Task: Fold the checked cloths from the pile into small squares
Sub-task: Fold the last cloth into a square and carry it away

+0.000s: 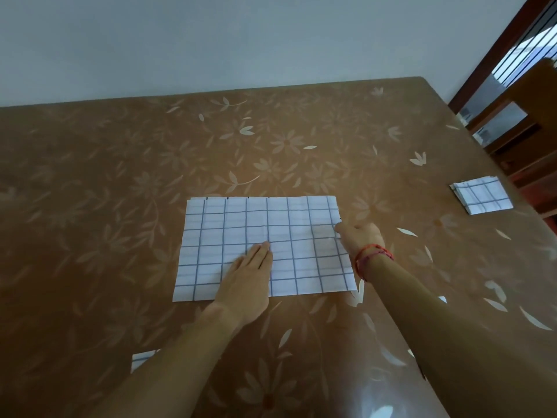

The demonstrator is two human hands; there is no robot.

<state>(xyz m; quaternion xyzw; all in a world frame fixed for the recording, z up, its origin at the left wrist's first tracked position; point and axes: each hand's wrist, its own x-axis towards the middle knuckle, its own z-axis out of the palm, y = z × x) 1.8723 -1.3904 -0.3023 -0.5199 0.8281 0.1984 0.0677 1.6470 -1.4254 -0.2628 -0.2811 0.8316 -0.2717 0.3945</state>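
**Location.** Cloth point(301, 236) laid out as a flat rectangle on the table point(211, 146), about midway between the left and right edges and nearer the front edge than the back. Layered edges visible along the far side.

**Handling (judged).** Light, thin and limp, with no stiffness to keep a crease unaided. Likely to slide on the glossy table cover. Take hold at a short edge or its 2 corners, gathering all layers together. Pin the middle before lifting.

**Left hand** point(247, 279). Flat on the cloth, just left of centre. Fingers point(260, 251) straight and close together, pressing down, gripping nothing.

**Right hand** point(360, 236). At the right short edge. Fingers point(340, 228) curled narrow, apparently pinching that edge; contact underneath hidden. Red bracelet point(373, 254) at the wrist.

**Also present.** 1 folded square point(480, 194) near the right edge of the table, well apart from the cloth. More checked fabric, probably the pile point(141, 359), near the front left corner, mostly hidden behind the left forearm.
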